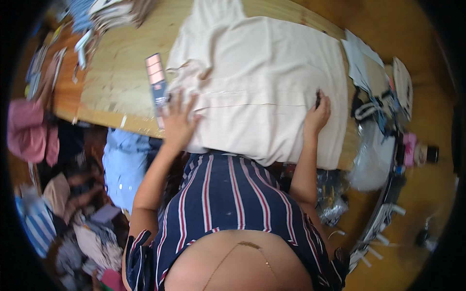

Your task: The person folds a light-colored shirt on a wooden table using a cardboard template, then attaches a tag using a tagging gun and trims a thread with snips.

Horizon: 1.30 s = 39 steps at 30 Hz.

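A cream garment lies spread on the wooden table in front of me, with a horizontal seam across it and small creases near its lower edge. My left hand rests at its left side, fingers spread and palm down. Just beyond those fingers is a long narrow dark blue card with pink panels, partly hidden by the hand. Over the right part of the cloth, my right hand is closed around a small dark object; its kind is too small to make out.
Folded cloth stacks sit at the table's far left, near a white tool-like object. Papers, straps and clear plastic bags crowd the right. A person in a pink top is at the left, above heaped clothes.
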{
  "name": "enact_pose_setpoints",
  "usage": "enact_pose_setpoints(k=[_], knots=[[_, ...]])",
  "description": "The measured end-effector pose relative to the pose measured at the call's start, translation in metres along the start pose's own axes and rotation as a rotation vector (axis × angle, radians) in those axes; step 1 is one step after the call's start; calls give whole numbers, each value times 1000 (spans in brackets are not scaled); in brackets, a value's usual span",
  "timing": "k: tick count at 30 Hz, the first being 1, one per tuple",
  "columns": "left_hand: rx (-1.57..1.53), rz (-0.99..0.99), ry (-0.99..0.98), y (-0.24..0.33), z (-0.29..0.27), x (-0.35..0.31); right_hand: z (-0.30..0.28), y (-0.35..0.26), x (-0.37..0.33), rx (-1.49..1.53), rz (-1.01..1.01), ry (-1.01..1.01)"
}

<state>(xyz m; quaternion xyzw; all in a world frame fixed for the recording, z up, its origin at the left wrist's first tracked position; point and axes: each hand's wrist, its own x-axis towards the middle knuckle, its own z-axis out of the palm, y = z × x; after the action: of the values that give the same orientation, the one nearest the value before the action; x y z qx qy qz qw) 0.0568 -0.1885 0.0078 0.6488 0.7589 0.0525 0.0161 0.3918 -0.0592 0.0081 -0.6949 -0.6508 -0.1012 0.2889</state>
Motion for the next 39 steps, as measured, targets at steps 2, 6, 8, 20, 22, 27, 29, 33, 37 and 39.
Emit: enact_pose_setpoints(k=[2, 6, 8, 20, 22, 27, 29, 33, 37, 39], knots=[[32, -11, -33, -34, -1, 30, 9, 47, -19, 211, 142, -197], [88, 110, -18, -69, -8, 70, -9, 104, -26, 53, 285, -29], [68, 114, 134, -79, -8, 68, -67, 124, 18, -245, 490, -52], [87, -273, 440, -53, 25, 156, -11, 136, 40, -84, -195, -255], [40, -375, 387, -84, 19, 160, -9, 133, 11, -222, -29, -387], [-226, -484, 217, -139, -1, 167, -13, 194, 48, 9, 380, -544], [-417, -415, 238, -144, 6, 181, 9, 169, 87, -8, 477, -451], [-415, -499, 145, -69, -2, 201, 55, 74, 114, -293, 465, -185], [-543, -308, -496, -93, -42, 208, 68, 72, 132, 353, 291, -497], [-626, -168, -303, -115, -97, 185, 28, 101, 133, 541, 273, -476]])
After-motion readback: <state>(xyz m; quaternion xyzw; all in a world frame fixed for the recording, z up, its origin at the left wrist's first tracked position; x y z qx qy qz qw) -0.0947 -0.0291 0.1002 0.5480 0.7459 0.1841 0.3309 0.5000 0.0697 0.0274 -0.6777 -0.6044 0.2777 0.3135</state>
